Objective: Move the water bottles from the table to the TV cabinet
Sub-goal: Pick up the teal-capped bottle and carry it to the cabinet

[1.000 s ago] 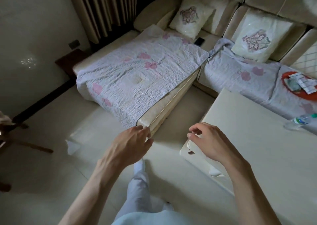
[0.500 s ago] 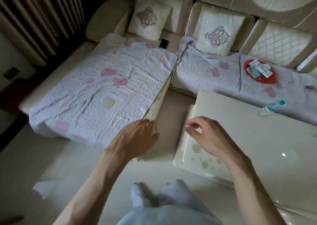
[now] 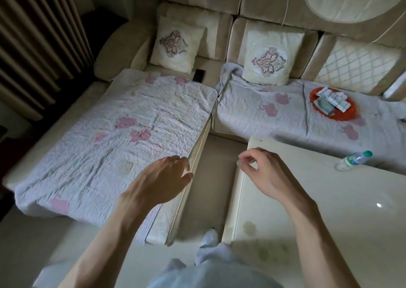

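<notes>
One clear water bottle (image 3: 352, 160) with a green cap lies on its side at the far edge of the white glossy table (image 3: 329, 211), on the right. My right hand (image 3: 261, 171) hovers over the table's near left corner with loosely curled fingers, holding nothing, well short of the bottle. My left hand (image 3: 162, 178) hangs in the air over the edge of the sofa's chaise, fingers relaxed and empty. The TV cabinet is out of view.
An L-shaped beige sofa (image 3: 219, 30) with a floral quilt (image 3: 123, 138) fills the left and back. On it lie two embroidered cushions, a black phone (image 3: 198, 75) and a red tray (image 3: 334, 106) with packets. A narrow floor gap (image 3: 215, 178) separates chaise and table. Curtains (image 3: 37, 35) hang at left.
The view has swung right and moved forward toward the table and sofa. The bottle now shows fully. Both hands stay raised and empty, drifting forward with me.
</notes>
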Motion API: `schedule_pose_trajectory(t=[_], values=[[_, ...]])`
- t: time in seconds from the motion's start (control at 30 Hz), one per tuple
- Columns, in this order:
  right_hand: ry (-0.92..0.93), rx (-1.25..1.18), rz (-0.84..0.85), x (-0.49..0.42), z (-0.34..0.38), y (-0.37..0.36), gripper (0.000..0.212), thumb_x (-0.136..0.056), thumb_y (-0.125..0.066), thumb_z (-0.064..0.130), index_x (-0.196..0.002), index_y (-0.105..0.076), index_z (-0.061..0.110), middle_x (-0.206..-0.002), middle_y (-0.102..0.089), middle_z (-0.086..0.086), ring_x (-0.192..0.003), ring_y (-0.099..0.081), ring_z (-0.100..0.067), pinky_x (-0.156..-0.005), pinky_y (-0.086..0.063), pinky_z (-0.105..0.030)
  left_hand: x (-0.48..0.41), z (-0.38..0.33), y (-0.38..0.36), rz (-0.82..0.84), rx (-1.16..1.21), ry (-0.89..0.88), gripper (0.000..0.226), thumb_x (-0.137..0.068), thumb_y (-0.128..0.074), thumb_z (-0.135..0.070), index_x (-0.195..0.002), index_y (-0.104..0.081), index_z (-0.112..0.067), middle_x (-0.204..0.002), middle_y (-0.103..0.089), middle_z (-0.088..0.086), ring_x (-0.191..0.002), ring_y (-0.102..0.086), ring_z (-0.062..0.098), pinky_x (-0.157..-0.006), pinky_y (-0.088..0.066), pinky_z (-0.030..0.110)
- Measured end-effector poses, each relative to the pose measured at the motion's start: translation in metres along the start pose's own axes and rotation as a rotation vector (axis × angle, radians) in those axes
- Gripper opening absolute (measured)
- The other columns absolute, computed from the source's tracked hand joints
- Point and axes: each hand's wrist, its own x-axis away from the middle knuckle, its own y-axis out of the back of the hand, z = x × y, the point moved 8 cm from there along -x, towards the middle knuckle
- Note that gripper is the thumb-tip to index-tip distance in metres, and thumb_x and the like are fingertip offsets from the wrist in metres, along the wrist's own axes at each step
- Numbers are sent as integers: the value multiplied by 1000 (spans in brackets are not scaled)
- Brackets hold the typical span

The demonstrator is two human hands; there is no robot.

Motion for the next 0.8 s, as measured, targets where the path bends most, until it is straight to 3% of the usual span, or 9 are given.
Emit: schedule_pose_trajectory(t=[0.23,0.5,0.8], values=[[-14,-55,-76,-55,-39,52,20,-92,-58,36,-105,-66,23,-102,-65,11,-96,-61,-5,-83,-46,-22,-90,-41,31,-12,-54,-67,33,-99,-44,-41,-117,-60,-18,-115,-66,0,-97,-65,16,-82,-52,29],[-204,-84,-117,-85,-119,63,21,-90,-60,36,-103,-67,21,-100,-68,9,-95,-63,-6,-85,-48,-22,-206,-84,34,158,-181,-186,32,-99,-44,-41,-119,-59,-19,-118,-64,-1,-106,-62,18,-91,-48,32],[-472,-101,-184,-181,-187,93,30,-95,-52,38,-116,-63,20,-116,-65,5,-102,-59,-8,-91,-44,-23,-381,-117,34,298,-202,-401,30,-99,-45,-42,-113,-59,-20,-113,-63,-1,-101,-60,16,-87,-48,32]])
